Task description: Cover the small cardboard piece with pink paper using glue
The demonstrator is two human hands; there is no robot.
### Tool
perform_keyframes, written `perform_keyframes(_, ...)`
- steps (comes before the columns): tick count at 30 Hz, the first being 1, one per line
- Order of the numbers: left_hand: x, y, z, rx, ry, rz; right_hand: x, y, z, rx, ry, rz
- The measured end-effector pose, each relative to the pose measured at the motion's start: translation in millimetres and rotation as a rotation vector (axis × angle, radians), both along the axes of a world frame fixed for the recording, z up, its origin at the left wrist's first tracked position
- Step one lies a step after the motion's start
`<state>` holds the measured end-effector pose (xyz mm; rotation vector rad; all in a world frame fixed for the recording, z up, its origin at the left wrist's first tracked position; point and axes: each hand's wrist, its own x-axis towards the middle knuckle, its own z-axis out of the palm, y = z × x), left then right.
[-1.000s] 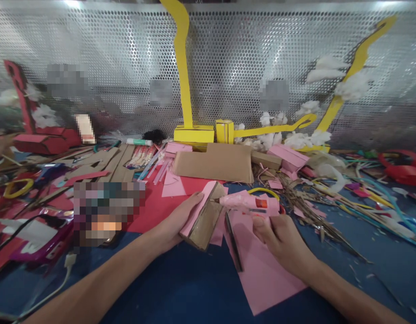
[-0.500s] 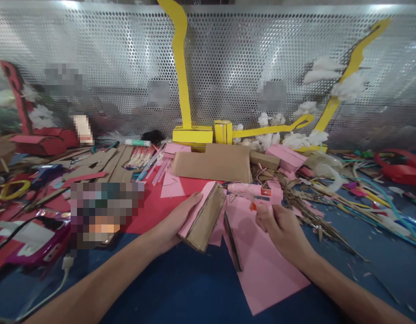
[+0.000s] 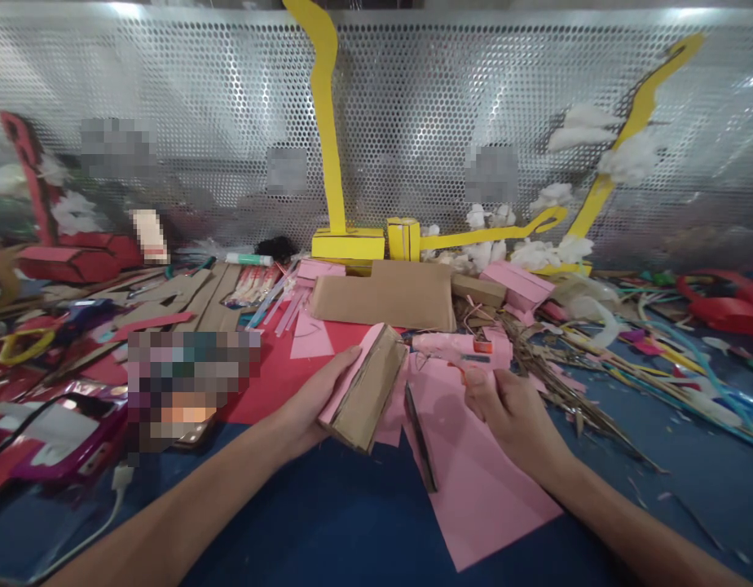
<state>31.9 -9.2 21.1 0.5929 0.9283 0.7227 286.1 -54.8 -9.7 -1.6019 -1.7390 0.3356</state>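
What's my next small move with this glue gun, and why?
Perhaps bring the pink glue gun over the cardboard box: your left hand holds the box, its brown face uncovered beside a pink side, and your right hand grips the gun.

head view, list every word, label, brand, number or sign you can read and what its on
None can be read for certain.
Pink glue gun: any marking is too blurred to read.
White and green tube: any print is too small to read.
Packet with red markings: too small and blurred to read.
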Motion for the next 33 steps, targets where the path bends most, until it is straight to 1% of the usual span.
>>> perform_keyframes(5,-1.9,3.2,-2.9,0.007,-0.075,-0.006,-1.1,-2.9,-1.3,0.001,0.021,0.064)
perform_keyframes(7,-2.7,3.8,-3.0,0.005,-0.09,-0.009,-1.0,-2.8,-1.4,-0.006,0.027,0.061)
perform_keyframes(11,-3.7,3.6,-2.3,0.0,-0.12,-0.041,0.2,-0.7,-0.8,-0.014,0.044,0.013)
perform_keyframes(14,-3.8,3.3,-1.8,0.011,-0.152,-0.058,0.5,0.1,-0.2,-0.026,0.041,0.015)
perform_keyframes(24,-4.0,2.2,-0.3,-0.012,-0.091,-0.043,-0.7,-1.4,-1.6,-0.037,0.109,0.055)
perform_keyframes(33,-4.7,4.6,-3.9,0.009,-0.083,-0.02,-1.8,-4.6,-0.4,-0.074,0.08,0.065)
